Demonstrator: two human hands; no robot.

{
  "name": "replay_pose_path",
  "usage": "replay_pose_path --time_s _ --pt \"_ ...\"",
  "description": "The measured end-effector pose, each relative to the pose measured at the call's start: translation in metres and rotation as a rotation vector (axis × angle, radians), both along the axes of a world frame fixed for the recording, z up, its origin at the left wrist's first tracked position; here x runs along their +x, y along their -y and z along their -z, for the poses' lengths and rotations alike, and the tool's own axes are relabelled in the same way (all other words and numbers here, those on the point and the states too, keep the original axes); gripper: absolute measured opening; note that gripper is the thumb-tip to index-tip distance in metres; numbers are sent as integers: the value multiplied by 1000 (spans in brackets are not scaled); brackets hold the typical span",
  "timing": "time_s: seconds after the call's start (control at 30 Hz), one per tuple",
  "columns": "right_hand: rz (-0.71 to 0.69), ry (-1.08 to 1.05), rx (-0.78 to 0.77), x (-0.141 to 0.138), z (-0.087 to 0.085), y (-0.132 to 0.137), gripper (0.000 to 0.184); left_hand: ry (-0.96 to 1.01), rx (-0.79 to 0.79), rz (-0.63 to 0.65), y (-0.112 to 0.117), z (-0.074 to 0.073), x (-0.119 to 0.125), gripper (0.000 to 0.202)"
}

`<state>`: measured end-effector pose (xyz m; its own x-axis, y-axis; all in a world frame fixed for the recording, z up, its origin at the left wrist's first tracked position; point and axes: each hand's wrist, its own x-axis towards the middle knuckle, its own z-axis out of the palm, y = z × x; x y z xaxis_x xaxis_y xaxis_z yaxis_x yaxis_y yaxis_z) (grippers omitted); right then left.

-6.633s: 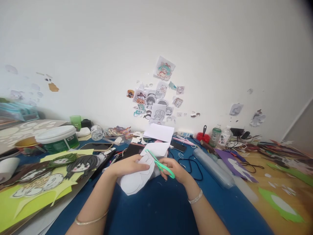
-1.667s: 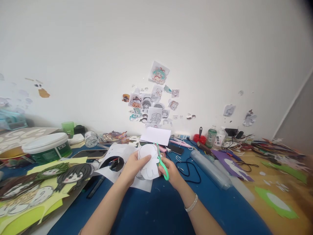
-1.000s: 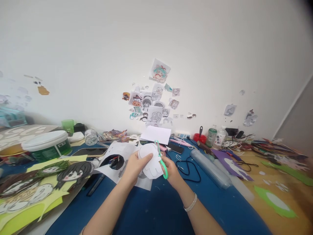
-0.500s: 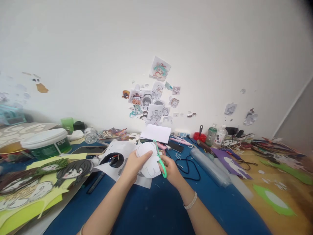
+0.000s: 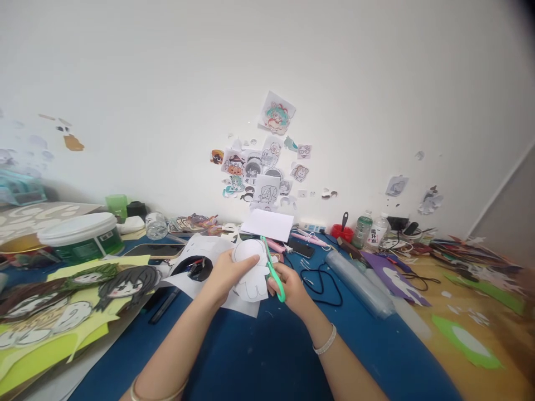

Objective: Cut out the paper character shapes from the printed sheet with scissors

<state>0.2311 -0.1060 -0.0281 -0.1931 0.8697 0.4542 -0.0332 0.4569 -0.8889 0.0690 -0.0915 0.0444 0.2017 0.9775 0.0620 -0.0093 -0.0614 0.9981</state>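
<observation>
My left hand [image 5: 224, 274] pinches a white paper cut-out of a cartoon figure [image 5: 249, 270], held upright above the blue table [image 5: 251, 362]. My right hand [image 5: 290, 288] grips green-handled scissors [image 5: 273, 269], whose blades run up along the cut-out's right edge. Under both hands lies a white sheet with a dark hole cut in it [image 5: 196, 267].
At left lie yellow-green sheets with drawn figures [image 5: 62, 312], a green tub with a white lid [image 5: 81, 236] and a phone [image 5: 150, 250]. A clear plastic roll [image 5: 357, 284], black cable [image 5: 321, 278], bottles [image 5: 368, 229] and paper scraps are at right. Stickers [image 5: 263, 167] cover the wall.
The large white piece seen earliest has been trimmed to a small figure. Over the last second the hands and scissors stayed almost in place, and the view shifted slightly.
</observation>
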Motion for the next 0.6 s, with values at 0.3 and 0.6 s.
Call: replay_pose_path --time_s 0.3,0.6 --pt "-22 107 -47 2 -6 5 40 -98 35 143 -13 4 -17 40" --pt "-56 163 -41 5 -6 6 34 -139 12 185 -10 -4 -22 33"
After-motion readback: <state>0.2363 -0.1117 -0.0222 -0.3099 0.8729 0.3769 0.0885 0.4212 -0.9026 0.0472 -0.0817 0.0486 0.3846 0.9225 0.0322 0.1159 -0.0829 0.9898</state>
